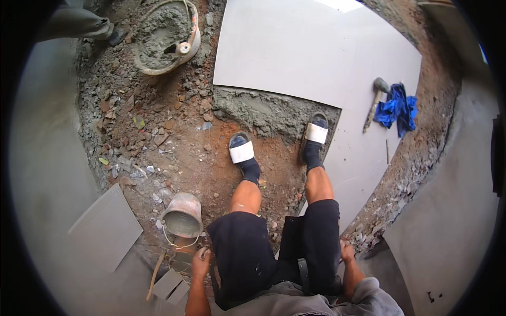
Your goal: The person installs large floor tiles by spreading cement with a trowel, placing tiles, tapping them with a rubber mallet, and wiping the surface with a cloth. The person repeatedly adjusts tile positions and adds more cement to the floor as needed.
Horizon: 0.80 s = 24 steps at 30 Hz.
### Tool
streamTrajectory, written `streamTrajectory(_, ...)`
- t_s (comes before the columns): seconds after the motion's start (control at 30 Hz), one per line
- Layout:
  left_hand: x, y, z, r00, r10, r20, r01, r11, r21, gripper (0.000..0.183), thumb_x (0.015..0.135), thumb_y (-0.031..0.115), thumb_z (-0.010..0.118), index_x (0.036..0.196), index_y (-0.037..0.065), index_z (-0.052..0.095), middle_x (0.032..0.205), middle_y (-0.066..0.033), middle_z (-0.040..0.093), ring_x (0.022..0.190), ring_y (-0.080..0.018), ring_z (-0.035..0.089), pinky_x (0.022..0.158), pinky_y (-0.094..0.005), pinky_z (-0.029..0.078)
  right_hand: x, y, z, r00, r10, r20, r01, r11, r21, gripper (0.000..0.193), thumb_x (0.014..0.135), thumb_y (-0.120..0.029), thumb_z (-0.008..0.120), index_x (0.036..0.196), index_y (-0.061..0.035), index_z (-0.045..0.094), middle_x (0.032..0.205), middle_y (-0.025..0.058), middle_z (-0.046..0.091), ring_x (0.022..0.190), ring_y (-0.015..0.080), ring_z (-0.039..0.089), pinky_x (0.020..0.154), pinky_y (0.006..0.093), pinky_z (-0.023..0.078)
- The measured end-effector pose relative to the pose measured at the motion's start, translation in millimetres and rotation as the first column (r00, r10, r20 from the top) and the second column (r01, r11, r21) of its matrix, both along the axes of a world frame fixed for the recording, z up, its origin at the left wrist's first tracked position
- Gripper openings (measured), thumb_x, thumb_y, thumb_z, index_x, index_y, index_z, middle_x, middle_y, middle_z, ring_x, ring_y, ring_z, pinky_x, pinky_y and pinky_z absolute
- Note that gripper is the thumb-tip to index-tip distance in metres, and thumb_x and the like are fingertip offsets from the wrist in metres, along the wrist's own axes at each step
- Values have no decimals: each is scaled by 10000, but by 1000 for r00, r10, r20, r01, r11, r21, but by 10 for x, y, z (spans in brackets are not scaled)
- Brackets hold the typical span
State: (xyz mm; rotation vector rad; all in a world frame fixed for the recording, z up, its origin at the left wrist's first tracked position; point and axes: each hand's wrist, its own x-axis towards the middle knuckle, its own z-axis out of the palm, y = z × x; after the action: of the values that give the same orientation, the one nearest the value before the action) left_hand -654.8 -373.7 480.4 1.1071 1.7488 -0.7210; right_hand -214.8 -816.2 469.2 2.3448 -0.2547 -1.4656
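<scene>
My left hand [202,262] hangs beside my left thigh with its fingers curled in, and nothing shows sticking out of it. Closest to it is a tilted bucket [190,207] with a grey, cement-stained inside and a rope handle. At the outer side of my right thigh, my right hand [346,251] is also closed, without any visible object. Ahead of my sandalled feet lies a bed of wet grey mortar [253,109], bordered by a large pale tile [295,52] on its far side and another tile [350,168] on its right.
A mallet [377,100] and a blue cloth [399,109] lie on the right-hand tile. A basin of mortar [158,66] stands far left, near another person's leg [79,23]. Rubble [137,116] covers the left ground; a loose tile [108,226] and a wooden handle [155,276] lie near left.
</scene>
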Motion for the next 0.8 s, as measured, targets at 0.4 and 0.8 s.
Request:
streamTrajectory(0.4, -537, -1058, 769, 991, 132, 26, -134, 973, 186, 431, 937, 319, 579, 1181, -35, 614, 1123, -182, 661, 1039, -279, 636, 906, -367, 471, -685, -382, 353, 878, -476, -45, 423, 730, 537, 422, 924, -360, 571, 973, 53, 642, 798, 95, 627, 722, 172, 605, 661, 316, 498)
streamTrajectory(0.8, -1676, -3080, 1233, 944, 313, 105, -326, 934, 148, 328, 918, 266, 615, 1113, 5, 654, 1057, -181, 683, 995, -252, 649, 868, -360, 477, -948, -700, 792, 978, -178, -107, 205, 899, 386, 400, 932, -347, 559, 895, 43, 639, 809, 82, 627, 705, 160, 594, 624, 321, 504)
